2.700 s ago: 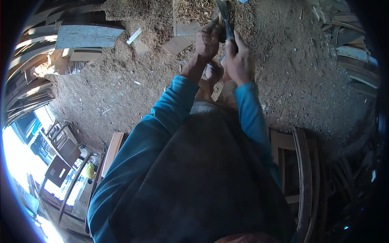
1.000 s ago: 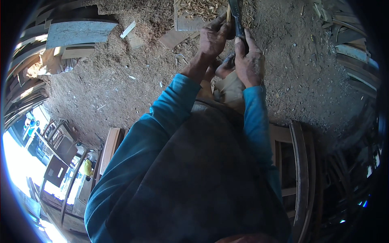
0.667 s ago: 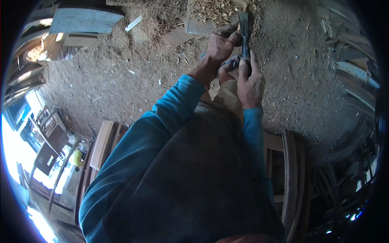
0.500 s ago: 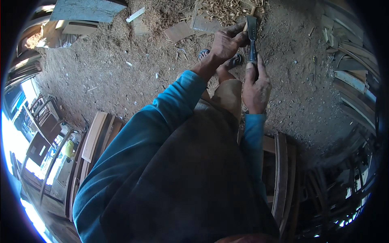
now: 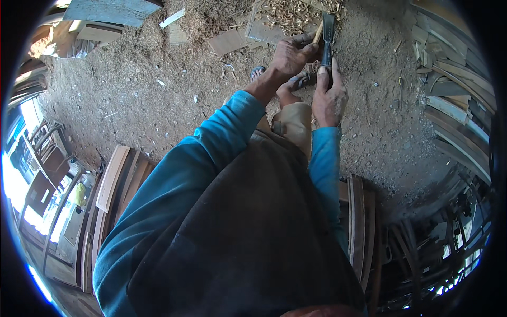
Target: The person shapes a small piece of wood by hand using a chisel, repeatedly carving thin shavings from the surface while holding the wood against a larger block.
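Note:
My left hand [image 5: 289, 56] is closed around a thin, pale wooden stick [image 5: 318, 33], which points away from me. Just to its right, my right hand [image 5: 330, 101] grips the dark handle of a broad-bladed knife [image 5: 328, 27], with the thumb laid along the handle. The blade points forward and lies against or close beside the stick; I cannot tell whether they touch. The stick's far end is hard to make out behind the blade. Beyond both hands, curled wood shavings [image 5: 288, 15] are heaped on the ground.
Flat board pieces [image 5: 227, 42] lie on the dirt floor [image 5: 142, 100] near the shavings. A large grey board [image 5: 113, 11] sits at the far left. Stacked planks [image 5: 459, 105] line the right side, with more planks [image 5: 113, 179] behind me at left. My sandalled feet [image 5: 299, 81] are below my hands.
My right hand has pushed the knife forward, away from me, along the stick. The left hand keeps its hold on the stick and has hardly moved. The whole view has shifted slightly.

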The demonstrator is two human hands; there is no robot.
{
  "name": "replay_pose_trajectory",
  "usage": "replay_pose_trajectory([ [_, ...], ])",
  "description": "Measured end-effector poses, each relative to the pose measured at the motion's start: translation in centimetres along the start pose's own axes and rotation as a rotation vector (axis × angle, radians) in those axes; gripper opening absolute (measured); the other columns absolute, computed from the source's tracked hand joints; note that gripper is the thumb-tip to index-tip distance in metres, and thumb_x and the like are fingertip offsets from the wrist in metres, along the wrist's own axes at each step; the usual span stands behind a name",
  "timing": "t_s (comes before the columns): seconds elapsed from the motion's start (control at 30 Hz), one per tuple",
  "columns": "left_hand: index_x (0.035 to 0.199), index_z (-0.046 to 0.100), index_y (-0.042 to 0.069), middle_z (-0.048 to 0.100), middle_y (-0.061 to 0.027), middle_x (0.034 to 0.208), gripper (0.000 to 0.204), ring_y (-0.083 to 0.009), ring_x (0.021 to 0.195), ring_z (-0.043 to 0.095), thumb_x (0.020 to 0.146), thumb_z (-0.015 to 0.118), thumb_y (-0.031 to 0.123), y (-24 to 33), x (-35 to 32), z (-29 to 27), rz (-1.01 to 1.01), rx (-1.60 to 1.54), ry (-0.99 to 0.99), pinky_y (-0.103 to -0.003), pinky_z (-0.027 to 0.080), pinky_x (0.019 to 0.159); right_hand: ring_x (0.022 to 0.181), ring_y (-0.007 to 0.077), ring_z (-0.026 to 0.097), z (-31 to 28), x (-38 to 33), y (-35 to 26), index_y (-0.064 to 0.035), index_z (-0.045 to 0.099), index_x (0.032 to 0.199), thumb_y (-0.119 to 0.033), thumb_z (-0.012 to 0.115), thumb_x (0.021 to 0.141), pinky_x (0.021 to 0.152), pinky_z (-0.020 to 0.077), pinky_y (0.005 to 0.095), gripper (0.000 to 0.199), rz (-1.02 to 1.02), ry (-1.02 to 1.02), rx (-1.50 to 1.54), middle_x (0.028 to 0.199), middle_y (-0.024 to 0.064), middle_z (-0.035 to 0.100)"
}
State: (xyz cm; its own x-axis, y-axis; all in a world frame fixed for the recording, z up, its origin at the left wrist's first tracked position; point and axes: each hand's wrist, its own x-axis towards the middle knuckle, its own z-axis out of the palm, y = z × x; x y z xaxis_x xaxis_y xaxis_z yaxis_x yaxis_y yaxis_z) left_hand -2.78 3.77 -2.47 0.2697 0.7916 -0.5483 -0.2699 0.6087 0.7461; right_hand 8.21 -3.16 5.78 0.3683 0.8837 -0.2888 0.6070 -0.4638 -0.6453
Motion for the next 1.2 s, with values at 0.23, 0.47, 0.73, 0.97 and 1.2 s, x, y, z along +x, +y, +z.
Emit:
replay_pose_trajectory([
  [0.23, 0.135, 0.066, 0.003, 0.076, -0.0067, 0.108, 0.034, -0.0165, 0.093, 0.074, 0.103, 0.066, 0.013, -0.5, 0.1, -0.6, 0.045, -0.009, -0.065, -0.033, 0.061, 0.086, 0.101, 0.0389, 0.071, -1.3, -0.9, 0.9, -0.0033, 0.055, 0.146, -0.036, 0.054, 0.105, 0.088, 0.0547, 0.0468, 0.053, 0.067, -0.096, 0.053, 0.119, 0.0266, 0.069],
  [0.47, 0.133, 0.067, 0.002, 0.075, -0.0068, 0.111, 0.032, -0.0156, 0.093, 0.072, 0.103, 0.065, 0.013, -0.7, 0.6, -0.5, 0.041, -0.001, -0.077, -0.032, 0.061, 0.088, 0.110, 0.0437, 0.070, -3.3, -5.8, -0.5, 0.0007, 0.054, 0.146, -0.032, 0.052, 0.106, 0.091, 0.0550, 0.0479, 0.051, 0.082, -0.166, 0.032, 0.128, 0.0302, 0.066],
  [0.73, 0.133, 0.068, 0.002, 0.075, -0.0024, 0.101, 0.030, -0.0109, 0.087, 0.070, 0.103, 0.064, 0.008, -0.5, 0.2, -0.3, 0.085, -0.005, -0.033, -0.028, 0.061, 0.081, 0.119, 0.0471, 0.064, -2.2, -6.0, -0.7, -0.0004, 0.054, 0.146, -0.033, 0.052, 0.106, 0.095, 0.0540, 0.0488, 0.051, 0.051, -0.117, 0.028, 0.132, 0.0300, 0.064],
  [0.97, 0.141, 0.060, 0.000, 0.073, -0.0103, 0.115, 0.039, -0.0183, 0.100, 0.072, 0.104, 0.063, 0.013, -0.6, 0.2, 0.3, 0.132, -0.053, -0.079, -0.034, 0.060, 0.093, 0.106, 0.0463, 0.069, -0.8, -0.2, -0.9, -0.0013, 0.057, 0.141, -0.033, 0.051, 0.105, 0.086, 0.0582, 0.0505, 0.049, 0.053, -0.038, 0.089, 0.121, 0.0291, 0.069],
  [1.2, 0.133, 0.064, -0.002, 0.074, -0.0114, 0.112, 0.032, -0.0203, 0.098, 0.073, 0.105, 0.061, 0.013, -2.7, 0.7, -0.3, 0.163, -0.019, 0.000, -0.036, 0.061, 0.091, 0.095, 0.0451, 0.071, -1.1, -4.1, 1.0, -0.0040, 0.059, 0.139, -0.036, 0.051, 0.105, 0.080, 0.0567, 0.0519, 0.048, 0.015, -0.065, 0.141, 0.108, 0.0270, 0.071],
])
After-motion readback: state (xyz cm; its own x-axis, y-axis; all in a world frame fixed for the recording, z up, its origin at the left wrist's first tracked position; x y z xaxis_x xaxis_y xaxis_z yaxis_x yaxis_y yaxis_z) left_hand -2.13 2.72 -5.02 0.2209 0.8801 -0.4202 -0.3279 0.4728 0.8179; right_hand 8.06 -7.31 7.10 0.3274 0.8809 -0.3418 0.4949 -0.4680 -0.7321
